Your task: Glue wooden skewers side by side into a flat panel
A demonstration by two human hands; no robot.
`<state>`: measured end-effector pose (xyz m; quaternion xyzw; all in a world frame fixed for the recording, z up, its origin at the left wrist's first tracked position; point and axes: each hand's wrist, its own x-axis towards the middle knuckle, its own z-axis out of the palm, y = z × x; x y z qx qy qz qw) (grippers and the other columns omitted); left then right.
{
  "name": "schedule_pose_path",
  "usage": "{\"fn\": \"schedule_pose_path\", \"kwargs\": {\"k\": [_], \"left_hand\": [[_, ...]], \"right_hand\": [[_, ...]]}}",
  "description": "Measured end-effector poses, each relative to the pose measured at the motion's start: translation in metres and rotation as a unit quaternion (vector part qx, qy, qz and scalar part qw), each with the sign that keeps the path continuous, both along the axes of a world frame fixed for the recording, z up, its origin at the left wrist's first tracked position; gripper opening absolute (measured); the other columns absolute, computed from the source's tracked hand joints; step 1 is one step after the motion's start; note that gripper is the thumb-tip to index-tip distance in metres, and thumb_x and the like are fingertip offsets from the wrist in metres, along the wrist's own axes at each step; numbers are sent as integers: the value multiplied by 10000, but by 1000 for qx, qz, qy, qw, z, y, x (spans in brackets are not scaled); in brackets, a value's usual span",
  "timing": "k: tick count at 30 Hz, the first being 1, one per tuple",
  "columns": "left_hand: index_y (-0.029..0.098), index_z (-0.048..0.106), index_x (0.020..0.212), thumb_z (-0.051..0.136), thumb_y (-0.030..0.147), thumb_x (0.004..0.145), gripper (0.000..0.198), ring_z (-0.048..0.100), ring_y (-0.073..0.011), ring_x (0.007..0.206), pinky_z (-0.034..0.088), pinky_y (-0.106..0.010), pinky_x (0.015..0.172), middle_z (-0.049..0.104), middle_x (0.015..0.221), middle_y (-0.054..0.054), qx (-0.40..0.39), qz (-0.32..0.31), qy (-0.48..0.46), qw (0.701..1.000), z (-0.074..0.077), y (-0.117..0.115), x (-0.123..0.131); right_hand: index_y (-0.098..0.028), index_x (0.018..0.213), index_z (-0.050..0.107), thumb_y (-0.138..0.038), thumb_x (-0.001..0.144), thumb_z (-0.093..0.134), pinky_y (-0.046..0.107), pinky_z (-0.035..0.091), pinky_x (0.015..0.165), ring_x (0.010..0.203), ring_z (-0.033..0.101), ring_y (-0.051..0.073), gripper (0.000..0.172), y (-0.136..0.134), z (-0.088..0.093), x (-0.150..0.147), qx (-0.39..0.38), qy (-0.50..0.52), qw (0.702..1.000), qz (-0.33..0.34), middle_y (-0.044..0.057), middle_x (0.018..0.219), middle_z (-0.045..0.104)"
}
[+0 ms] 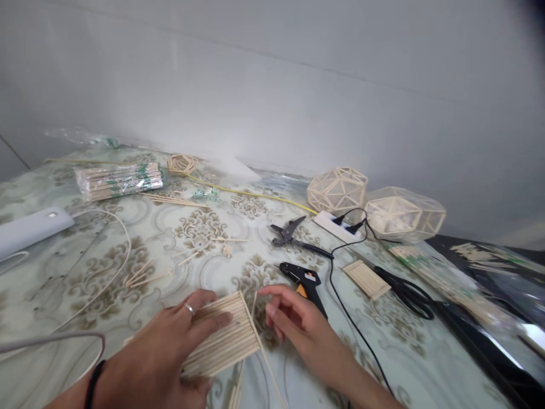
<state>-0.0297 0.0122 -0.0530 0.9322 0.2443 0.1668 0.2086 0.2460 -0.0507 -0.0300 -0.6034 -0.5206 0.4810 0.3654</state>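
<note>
A flat panel of wooden sticks (225, 341) laid side by side is gripped by my left hand (170, 335), with the thumb across its top face. One longer thin stick (270, 369) runs along the panel's right edge and sticks out toward me. My right hand (309, 335) is just right of that edge, index finger stretched out and thumb apart from it. A short stick (254, 305) is at the index fingertip; whether the finger touches it I cannot tell. Beyond this hand lies a black glue gun (302, 278).
Black cutting pliers (292, 236) lie behind the glue gun. A white power strip (336, 226), black cable and small wooden panel (367, 279) are to the right. Geometric stick frames (338, 190) stand near the wall. Bagged sticks (121, 180) and loose sticks (142, 275) lie left.
</note>
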Motion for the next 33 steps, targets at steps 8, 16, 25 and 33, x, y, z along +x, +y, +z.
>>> {"fn": "schedule_pose_path", "kwargs": {"k": [8, 16, 25, 33], "left_hand": [[352, 320, 1548, 626, 85, 611, 1021, 672, -336, 1271, 656, -479, 963, 537, 1520, -116, -7, -27, -18, 999, 13, -2, 1], [394, 370, 1559, 688, 159, 674, 970, 685, -352, 1233, 659, -468, 931, 540, 1541, -76, -24, -25, 6, 999, 16, 4, -2], [372, 246, 1588, 655, 124, 699, 1010, 510, -352, 1422, 571, -493, 1078, 431, 1587, -90, -58, -43, 6, 997, 19, 7, -3], [363, 247, 1595, 702, 160, 716, 1011, 479, -363, 1453, 544, -526, 1125, 470, 1567, -105, -59, -64, -32, 996, 23, 7, -7]], "right_hand": [[-243, 1206, 668, -542, 995, 648, 297, 476, 696, 719, 564, 144, 367, -11, -17, 7, -10, 87, 996, 14, -11, 860, 583], [-243, 1276, 623, -454, 1057, 569, 264, 432, 591, 617, 505, 135, 309, -10, -17, 9, -12, 118, 991, 56, -51, 704, 551], [-261, 1202, 677, -259, 1043, 560, 309, 569, 768, 873, 656, 175, 197, -9, -16, 5, 106, -39, 990, 86, 54, 1055, 663], [-208, 1060, 709, -200, 1046, 536, 392, 552, 1013, 1116, 652, 240, 174, -12, 1, -1, 125, -184, 949, 223, 106, 1162, 663]]}}
